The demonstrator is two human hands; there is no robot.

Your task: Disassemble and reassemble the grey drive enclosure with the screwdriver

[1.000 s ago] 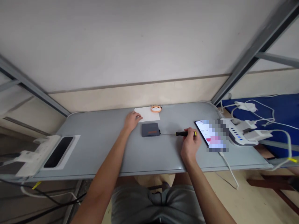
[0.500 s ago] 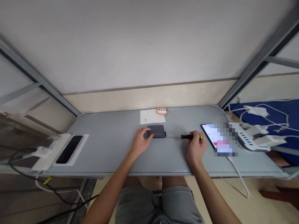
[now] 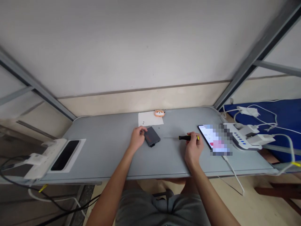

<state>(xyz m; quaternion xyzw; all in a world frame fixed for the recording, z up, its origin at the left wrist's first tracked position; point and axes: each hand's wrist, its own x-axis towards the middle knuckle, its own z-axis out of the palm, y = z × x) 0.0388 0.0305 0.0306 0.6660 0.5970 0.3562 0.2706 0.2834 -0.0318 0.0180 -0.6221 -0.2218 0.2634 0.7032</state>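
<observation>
A flat dark grey box [image 3: 152, 137] with reddish lettering lies turned at an angle on the desk, a small black connector at its near corner. My left hand [image 3: 137, 138] is closed at the box's left corner, fingertips on its edge. In my right hand [image 3: 194, 148] is a screwdriver [image 3: 184, 137] with a black and yellow handle. Its thin shaft points left towards the box, the tip apart from it. Behind the box lies a white sheet of paper [image 3: 148, 118] with tiny black pieces, perhaps screws, on it. Another black speck [image 3: 159, 128] sits on the desk nearby.
An orange animal-faced case [image 3: 159, 113] rests at the paper's back right corner. Right of my right hand are a lit phone [image 3: 209, 136] and a power strip [image 3: 242, 138] with plugs. Another phone [image 3: 65, 155] and a white power strip [image 3: 45, 158] lie at the left.
The box has been turned clockwise, its connector swinging from the right side to the near side. A black speck now shows behind it. The screwdriver stays in my right hand. The view has shifted slightly.
</observation>
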